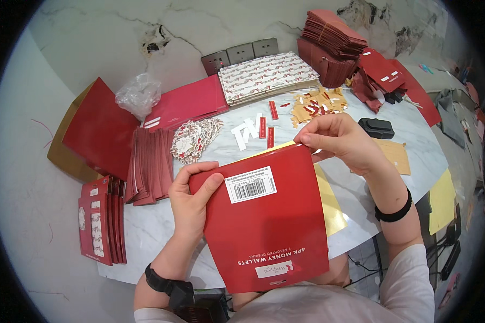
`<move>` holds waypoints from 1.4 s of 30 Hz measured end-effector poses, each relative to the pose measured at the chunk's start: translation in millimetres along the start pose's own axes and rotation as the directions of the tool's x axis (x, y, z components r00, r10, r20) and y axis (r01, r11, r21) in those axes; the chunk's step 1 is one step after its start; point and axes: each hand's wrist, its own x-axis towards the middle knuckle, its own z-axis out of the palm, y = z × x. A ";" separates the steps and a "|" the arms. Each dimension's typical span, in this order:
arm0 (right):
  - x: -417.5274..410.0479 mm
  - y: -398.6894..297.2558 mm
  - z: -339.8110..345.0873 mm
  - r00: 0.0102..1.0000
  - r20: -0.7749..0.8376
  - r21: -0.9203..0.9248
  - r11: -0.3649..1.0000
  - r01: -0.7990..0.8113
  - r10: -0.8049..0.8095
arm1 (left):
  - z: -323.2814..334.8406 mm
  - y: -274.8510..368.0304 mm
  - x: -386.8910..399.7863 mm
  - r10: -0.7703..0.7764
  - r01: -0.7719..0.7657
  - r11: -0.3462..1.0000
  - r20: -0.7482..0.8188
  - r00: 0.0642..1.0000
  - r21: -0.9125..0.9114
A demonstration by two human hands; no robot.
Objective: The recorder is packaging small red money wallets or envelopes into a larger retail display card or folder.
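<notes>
A red printed card package, bearing a white barcode label and upside-down print, is held up before me. My left hand grips its upper left corner, thumb on the front face. At the upper right corner, my right hand pinches the edge between thumb and fingers. Yellow paper shows behind the package. Beyond it on the marble-patterned table lie white strips, small red labels and a pile of scalloped paper tags.
Dark red envelopes stand in a row, near packed red wallets at left. At the back are patterned cards, a crumpled plastic bag, tan and red scraps and banded envelopes. A black case sits at right.
</notes>
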 end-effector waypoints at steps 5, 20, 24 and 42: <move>-2.2 0.0 6.0 0.993 0.065 0.025 0.995 0.093 -0.095 | -6.3 -5.0 2.4 -0.057 0.057 0.998 -0.027 0.998 0.009; 1.1 12.9 6.9 0.995 0.096 -0.185 0.981 0.056 -0.038 | -11.1 -7.5 5.8 -0.203 0.202 0.979 0.099 0.974 0.024; 4.9 18.0 -2.1 0.984 0.178 -0.222 0.975 0.015 0.025 | -14.9 -14.9 10.6 -0.345 0.332 0.938 0.314 0.884 0.096; 3.4 23.6 -9.7 0.946 -0.095 -0.959 0.282 -0.004 -0.309 | -8.7 -18.9 3.4 -0.360 0.161 0.886 0.425 0.831 0.434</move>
